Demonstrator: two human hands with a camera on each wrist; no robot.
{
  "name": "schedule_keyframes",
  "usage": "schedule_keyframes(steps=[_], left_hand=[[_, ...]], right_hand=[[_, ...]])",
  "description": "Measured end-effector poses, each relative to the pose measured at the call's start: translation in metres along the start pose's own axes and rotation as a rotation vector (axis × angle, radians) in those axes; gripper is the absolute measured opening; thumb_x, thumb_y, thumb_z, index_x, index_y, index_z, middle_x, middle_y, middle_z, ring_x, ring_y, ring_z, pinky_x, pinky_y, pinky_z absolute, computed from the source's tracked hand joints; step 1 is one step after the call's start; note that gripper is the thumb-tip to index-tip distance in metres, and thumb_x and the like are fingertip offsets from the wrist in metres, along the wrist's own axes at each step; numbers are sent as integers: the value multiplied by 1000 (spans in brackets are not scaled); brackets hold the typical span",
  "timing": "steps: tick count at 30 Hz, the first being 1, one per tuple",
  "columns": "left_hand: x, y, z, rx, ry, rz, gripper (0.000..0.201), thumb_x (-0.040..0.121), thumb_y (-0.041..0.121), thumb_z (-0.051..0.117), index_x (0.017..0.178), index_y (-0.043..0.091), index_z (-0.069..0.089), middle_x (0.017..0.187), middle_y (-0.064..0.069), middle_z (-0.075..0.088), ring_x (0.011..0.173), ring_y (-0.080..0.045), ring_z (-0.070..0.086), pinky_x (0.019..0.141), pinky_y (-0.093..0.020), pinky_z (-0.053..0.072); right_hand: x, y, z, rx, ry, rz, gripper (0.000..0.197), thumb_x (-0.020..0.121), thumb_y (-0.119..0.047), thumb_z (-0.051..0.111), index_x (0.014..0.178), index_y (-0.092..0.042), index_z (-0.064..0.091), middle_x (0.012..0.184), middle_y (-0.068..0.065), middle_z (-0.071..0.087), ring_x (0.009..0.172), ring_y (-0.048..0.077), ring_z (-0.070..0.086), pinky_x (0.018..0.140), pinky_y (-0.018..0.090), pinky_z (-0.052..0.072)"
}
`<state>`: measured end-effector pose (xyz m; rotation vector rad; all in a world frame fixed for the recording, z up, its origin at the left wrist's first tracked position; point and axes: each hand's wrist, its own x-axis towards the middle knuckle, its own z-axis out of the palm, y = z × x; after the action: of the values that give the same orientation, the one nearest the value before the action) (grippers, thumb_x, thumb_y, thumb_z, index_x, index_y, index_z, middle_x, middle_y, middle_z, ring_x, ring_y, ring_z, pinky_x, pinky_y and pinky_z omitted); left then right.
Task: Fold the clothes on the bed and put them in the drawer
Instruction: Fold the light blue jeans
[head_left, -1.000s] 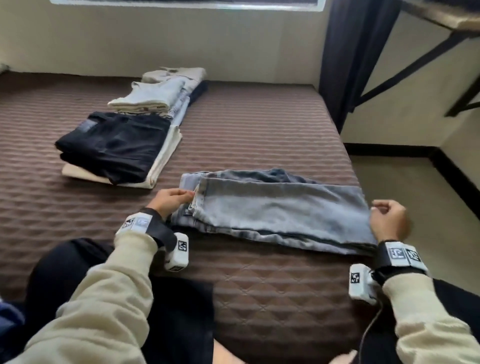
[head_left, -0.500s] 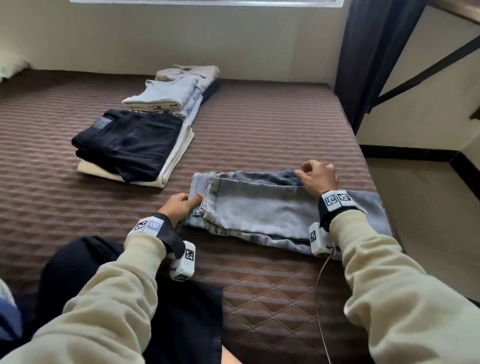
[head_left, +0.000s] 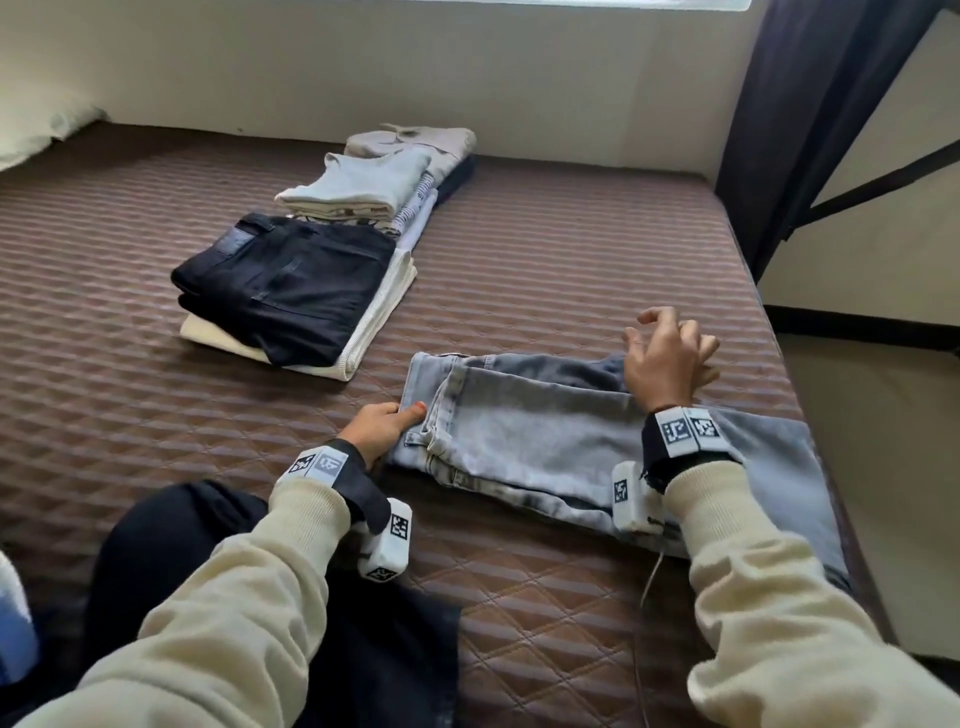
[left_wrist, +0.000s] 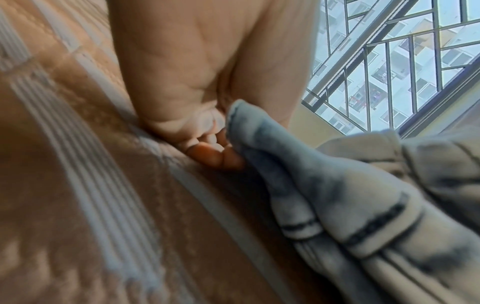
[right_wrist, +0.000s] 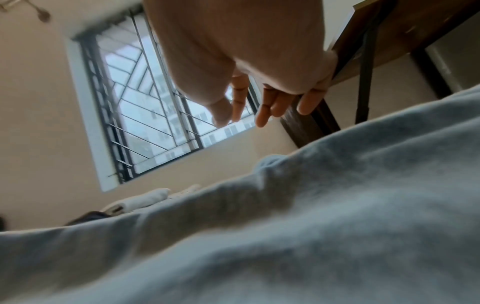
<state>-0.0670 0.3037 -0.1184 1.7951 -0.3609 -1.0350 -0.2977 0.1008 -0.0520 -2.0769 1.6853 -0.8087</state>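
Note:
Light blue jeans (head_left: 545, 436) lie folded lengthwise on the brown quilted bed (head_left: 571, 249), near its front right part. My left hand (head_left: 387, 423) pinches the jeans' left end, thumb on top of the denim (left_wrist: 259, 144) and fingers tucked under it. My right hand (head_left: 667, 358) hovers above the far edge of the jeans, lifted off the cloth, with its fingers loosely spread (right_wrist: 262, 102) and holding nothing. The denim (right_wrist: 311, 216) fills the lower half of the right wrist view.
A stack of folded clothes stands at the back left: black jeans (head_left: 285, 286) on a cream garment, then a pale grey top (head_left: 363, 182) and a beige one (head_left: 415, 143). The bed's right edge (head_left: 769, 332) drops to the floor. A dark curtain (head_left: 810, 104) hangs at the right.
My right hand left the jeans' right end, swung over to their far middle edge and has now lifted off the cloth with fingers spread. The left hand kept its hold.

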Motion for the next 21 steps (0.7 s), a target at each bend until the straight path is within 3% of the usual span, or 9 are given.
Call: schedule_keyframes(steps=[4,7,8,10,12,15,18,20,21], left_hand=[[2,-2,0,-7,18,-13,22,93,21,63,82,1,64,89,-20,67,71,-26,60,89,-50,51],[5,0,-2,42,41,-24,32,88,34,68,89,2,67,109,-25,67,82,-29,64,94,-49,51],[5,3,-2,85,52,-32,48,82,48,71,97,3,68,115,-21,66,92,-30,64,97,-49,49],[1,10,3,155,34,-66,102,55,85,65,122,7,61,130,-11,58,115,-31,58,106,-48,42],[-7,17,15,254,-36,-50,139,39,98,55,143,6,42,148,-14,41,133,-33,43,113,-48,32],[-18,13,28,531,60,-31,132,60,79,67,151,1,11,155,-22,25,139,-38,33,113,-47,30],[-17,15,28,574,102,-42,130,55,73,75,149,3,20,149,-21,37,131,-37,43,108,-47,38],[-13,18,26,544,89,-52,128,49,70,76,146,1,29,144,-19,44,127,-36,48,105,-46,41],[-13,21,27,536,93,-49,122,54,66,76,145,0,29,144,-19,44,126,-36,48,104,-45,41]], right_hand=[[-43,-8,0,61,11,-158,22,95,-35,56,106,-17,61,113,10,54,115,28,40,92,41,30],[-77,-12,9,67,-207,-209,15,95,-34,55,96,-19,60,100,1,60,105,21,46,88,40,27],[-87,-11,12,4,-333,-228,15,95,-35,54,97,-21,59,102,-1,61,106,20,47,89,41,27],[-102,-4,18,-144,-545,-298,17,94,-36,54,106,-24,59,114,0,56,115,22,43,92,40,27],[-106,6,15,-121,-626,-328,23,94,-36,55,116,-29,59,119,0,51,120,22,39,96,39,29],[-103,21,-4,-75,-648,-363,33,96,-35,54,129,-31,56,129,1,48,125,26,39,104,42,35],[-101,57,-30,-358,-611,-311,46,99,-41,45,144,-42,36,157,-6,25,141,25,25,110,47,26],[-100,90,-50,-415,-590,-181,50,101,-45,37,149,-44,23,162,-10,10,148,21,13,114,49,19],[-99,105,-58,-419,-576,-102,50,102,-46,33,150,-43,20,163,-11,5,149,20,6,116,51,14]])
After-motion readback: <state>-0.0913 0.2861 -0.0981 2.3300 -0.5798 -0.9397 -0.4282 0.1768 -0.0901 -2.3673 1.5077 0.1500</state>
